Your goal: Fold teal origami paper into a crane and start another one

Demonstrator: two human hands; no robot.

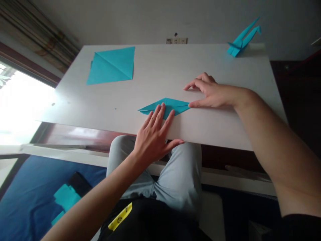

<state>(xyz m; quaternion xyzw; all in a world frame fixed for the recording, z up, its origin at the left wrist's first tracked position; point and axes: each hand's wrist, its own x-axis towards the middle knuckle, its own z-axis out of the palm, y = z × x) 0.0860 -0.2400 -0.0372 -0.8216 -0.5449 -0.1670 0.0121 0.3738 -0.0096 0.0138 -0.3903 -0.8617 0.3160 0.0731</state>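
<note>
Near the front edge of the white worktop (213,130), blue paper (173,104) folded into a long, thin diamond lies flat, with wide room between it and the back edge. Both its ends are sharp. Farther back on the left lies a smooth sheet (112,65), creased corner to corner; a pointy paper bird (238,44) stands at the far right. I see the left hand (151,139) open, fingers a little spread, resting on the diamond. The right hand (210,92) is open too, its thumb touching the right tip.

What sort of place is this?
Probably a room in a home, perhaps a bedroom: a striped curtain by a bright window, wall sockets, and what looks like blue bedding at lower left.
</note>
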